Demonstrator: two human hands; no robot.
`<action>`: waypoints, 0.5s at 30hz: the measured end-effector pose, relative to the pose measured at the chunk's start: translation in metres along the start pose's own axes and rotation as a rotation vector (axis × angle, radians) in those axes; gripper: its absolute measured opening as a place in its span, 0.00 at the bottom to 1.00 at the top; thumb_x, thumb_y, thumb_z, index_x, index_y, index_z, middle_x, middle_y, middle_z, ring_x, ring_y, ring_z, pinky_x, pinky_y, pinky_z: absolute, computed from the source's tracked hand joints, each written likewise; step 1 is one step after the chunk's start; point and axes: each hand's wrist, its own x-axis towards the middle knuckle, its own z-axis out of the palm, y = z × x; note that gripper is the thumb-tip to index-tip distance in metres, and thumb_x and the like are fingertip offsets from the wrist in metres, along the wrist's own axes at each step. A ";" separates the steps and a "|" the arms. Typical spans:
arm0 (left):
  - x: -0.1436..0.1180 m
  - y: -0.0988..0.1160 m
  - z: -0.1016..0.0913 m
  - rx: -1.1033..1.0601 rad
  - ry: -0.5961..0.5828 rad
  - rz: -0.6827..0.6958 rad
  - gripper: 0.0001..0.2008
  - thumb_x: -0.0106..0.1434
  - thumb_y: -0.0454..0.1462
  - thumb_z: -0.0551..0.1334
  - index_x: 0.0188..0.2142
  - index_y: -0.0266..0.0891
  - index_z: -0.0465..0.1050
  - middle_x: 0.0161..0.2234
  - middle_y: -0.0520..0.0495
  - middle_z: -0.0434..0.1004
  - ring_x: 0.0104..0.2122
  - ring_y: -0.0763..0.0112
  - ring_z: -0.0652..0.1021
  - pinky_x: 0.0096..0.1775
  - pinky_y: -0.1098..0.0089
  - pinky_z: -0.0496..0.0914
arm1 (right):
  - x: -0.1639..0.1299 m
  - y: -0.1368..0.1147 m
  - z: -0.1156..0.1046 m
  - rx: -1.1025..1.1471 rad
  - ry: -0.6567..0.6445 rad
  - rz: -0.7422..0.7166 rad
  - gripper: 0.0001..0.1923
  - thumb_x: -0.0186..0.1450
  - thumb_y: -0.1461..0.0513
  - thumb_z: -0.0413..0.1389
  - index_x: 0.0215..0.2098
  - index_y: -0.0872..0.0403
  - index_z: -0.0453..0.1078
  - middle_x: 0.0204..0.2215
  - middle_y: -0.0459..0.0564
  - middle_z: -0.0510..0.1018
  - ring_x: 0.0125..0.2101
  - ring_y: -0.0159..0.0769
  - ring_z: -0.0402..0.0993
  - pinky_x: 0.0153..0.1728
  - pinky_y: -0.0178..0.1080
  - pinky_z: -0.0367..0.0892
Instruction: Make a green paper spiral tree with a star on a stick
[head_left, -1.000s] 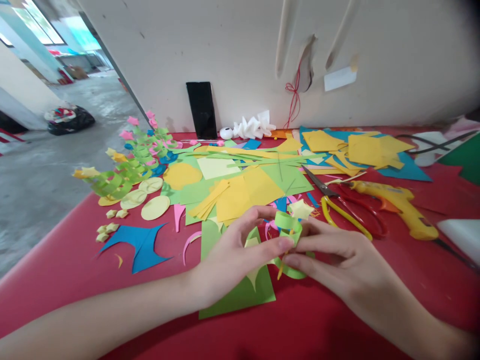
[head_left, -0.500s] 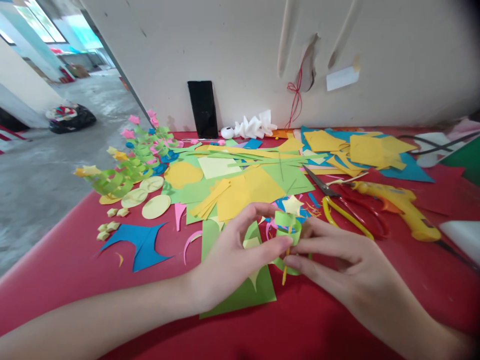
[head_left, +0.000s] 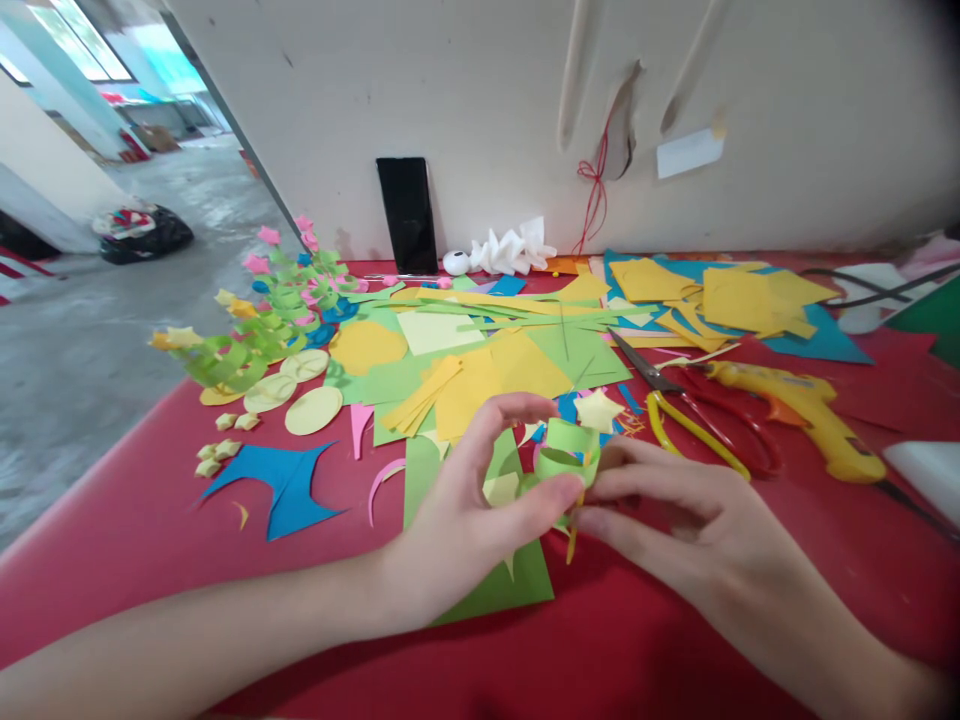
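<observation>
Between my hands is a curled green paper strip [head_left: 568, 440] around a thin yellow stem [head_left: 573, 535], with a pale yellow paper star [head_left: 598, 410] at its top. My left hand [head_left: 487, 520] pinches the green strip with the thumb in front, its index finger arched over the far side. From the right, my right hand [head_left: 667, 510] grips the stem and the strip's edge between thumb and fingers. The right fingertips are partly hidden behind the paper. Beneath the hands lies a green paper sheet [head_left: 517, 585].
Yellow-handled scissors [head_left: 697, 435] and a yellow glue gun [head_left: 802, 410] lie at the right. Paper scraps [head_left: 495, 370] spread across the middle. Finished paper flowers [head_left: 277, 300], pale discs [head_left: 313, 411] and small stars [head_left: 217, 455] sit at the left. A phone [head_left: 407, 215] leans on the wall.
The green strip and star have tilted to the right, and the star now sits further right above the fingers. Both hands keep their grip with little movement.
</observation>
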 end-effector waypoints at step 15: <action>0.009 -0.014 0.000 -0.205 0.022 -0.113 0.09 0.65 0.40 0.53 0.41 0.44 0.69 0.45 0.52 0.71 0.50 0.68 0.68 0.53 0.68 0.59 | 0.006 0.002 -0.018 0.021 0.042 0.134 0.06 0.55 0.56 0.60 0.25 0.49 0.74 0.25 0.42 0.75 0.28 0.29 0.70 0.27 0.27 0.65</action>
